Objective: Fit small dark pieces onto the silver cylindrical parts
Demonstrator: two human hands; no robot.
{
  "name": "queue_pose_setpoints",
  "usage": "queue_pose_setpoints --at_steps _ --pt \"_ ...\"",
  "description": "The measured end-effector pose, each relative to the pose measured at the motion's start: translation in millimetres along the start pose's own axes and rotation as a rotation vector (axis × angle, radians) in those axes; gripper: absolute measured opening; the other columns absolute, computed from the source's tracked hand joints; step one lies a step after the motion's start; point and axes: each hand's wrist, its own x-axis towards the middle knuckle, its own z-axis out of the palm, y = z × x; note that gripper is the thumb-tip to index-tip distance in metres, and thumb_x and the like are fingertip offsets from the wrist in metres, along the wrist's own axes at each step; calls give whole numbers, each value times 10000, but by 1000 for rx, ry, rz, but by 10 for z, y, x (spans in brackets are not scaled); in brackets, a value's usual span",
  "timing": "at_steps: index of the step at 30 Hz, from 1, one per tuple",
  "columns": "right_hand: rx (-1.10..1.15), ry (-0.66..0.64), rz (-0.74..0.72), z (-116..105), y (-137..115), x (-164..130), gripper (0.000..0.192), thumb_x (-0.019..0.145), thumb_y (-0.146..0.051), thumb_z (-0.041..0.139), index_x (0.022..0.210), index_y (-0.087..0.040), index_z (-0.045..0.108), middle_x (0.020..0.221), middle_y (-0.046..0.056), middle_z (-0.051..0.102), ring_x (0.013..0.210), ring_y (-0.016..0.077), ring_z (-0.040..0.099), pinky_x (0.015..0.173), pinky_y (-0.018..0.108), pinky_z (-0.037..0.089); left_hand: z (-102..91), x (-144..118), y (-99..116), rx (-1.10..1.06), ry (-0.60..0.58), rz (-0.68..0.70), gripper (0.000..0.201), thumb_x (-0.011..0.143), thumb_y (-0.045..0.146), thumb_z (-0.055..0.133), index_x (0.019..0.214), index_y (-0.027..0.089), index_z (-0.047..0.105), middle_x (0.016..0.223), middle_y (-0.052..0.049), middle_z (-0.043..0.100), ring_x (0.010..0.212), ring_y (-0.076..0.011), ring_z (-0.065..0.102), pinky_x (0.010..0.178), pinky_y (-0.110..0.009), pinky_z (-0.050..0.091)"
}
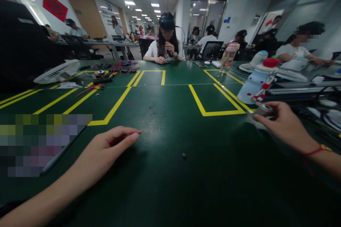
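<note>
- Trouble could start with the small dark part (184,155) lying loose on the green table (165,120), low in the middle of the frame — it looks round, so my guess is a brush from either forearm would send it rolling out of reach.
- Left hand (112,147), lower left of centre, rests palm-down with fingers stretched together toward the right; it grips nothing, and the part sits apart from its fingertips.
- Right hand (282,126), at the right edge, curls its fingers over a small grey object (262,109) at the table's right side; how firmly it grips I cannot tell. A red cord with a gold bead circles that wrist.
- Just beyond that hand stands a pale blue bottle (255,83) with red spots and a red cap, tilted in the frame — a careless pull-back of the hand could, I judge, knock it over.
- A dark flat device with a blurred face lies at the lower left, close to the left forearm, so it risks a nudge too.
- Yellow tape marks boxes across the table; coloured wires (117,66) and a white fan (57,72) sit in the upper left, a clear pink-lidded bottle (228,58) upper right of centre.
- Across the table a person (165,44) in white sits working; others sit at desks behind, under ceiling light panels in an office-like room.
</note>
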Motion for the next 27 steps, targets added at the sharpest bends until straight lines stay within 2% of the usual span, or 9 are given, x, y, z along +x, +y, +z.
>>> queue_pose_setpoints --at_steps 3,5,7,10,13,15,19,22,27 --pt "-141 27 65 -76 316 107 650 797 -550 562 1254 -93 492 1171 232 588 952 256 604 805 369 466 -31 -8 -108 -14 44 -94 407 835 605 550 1048 299 713 1023 -5 741 919 -247 666 751 -322 492" --pt "-181 60 73 -74 358 106 722 791 -573 556 1274 -41 485 1199 280 558 1044 313 573 854 425 443 -4 -7 -115 -11 46 -77 410 830 603 552 1038 291 718 988 -9 749 892 -246 674 749 -324 496" --pt "-223 129 34 -38 267 58 838 761 -574 600 1360 -19 412 1319 300 468 1238 355 448 962 461 381 35 2 -98 -7 43 -50 412 831 603 548 1029 284 719 974 -13 752 893 -249 677 739 -322 498" --pt "-230 143 -250 52 -122 -133 849 759 -568 627 1409 -73 394 1433 232 376 1368 330 287 1090 459 258 88 18 -67 11 34 -43 403 843 594 535 1022 281 716 1006 -17 748 925 -252 674 744 -321 496" --pt "-56 -186 -575 172 -751 -476 626 818 -590 559 1307 -200 536 1357 130 490 1253 281 427 1040 474 327 117 15 -45 48 41 -24 376 847 578 536 986 282 722 1027 -14 742 942 -249 667 791 -330 485" --pt "100 -439 -723 272 -1190 -724 620 823 -590 561 1353 -271 510 1341 87 515 1215 245 461 999 448 373 125 1 -36 76 45 5 353 850 563 541 967 286 725 1039 -9 736 961 -247 656 820 -332 474" --pt "244 -624 -900 436 -1701 -981 267 903 -424 533 1067 -282 688 1105 35 631 1042 175 534 908 388 401 130 -21 -38 98 43 20 333 865 547 534 971 290 718 1044 -10 723 976 -245 641 835 -337 458" --pt "317 -609 -815 416 -1598 -891 243 945 -287 465 922 -209 694 961 36 646 909 126 566 837 323 440 136 -29 -41 89 43 20 340 865 557 529 958 287 714 1038 -15 719 975 -250 636 838 -341 454" --pt "297 -476 -588 218 -1052 -666 302 922 -371 502 1126 -215 661 1083 68 623 938 143 595 833 330 501 157 -28 -25 75 21 24 344 868 562 523 947 284 710 1026 -15 716 959 -248 641 820 -337 457"
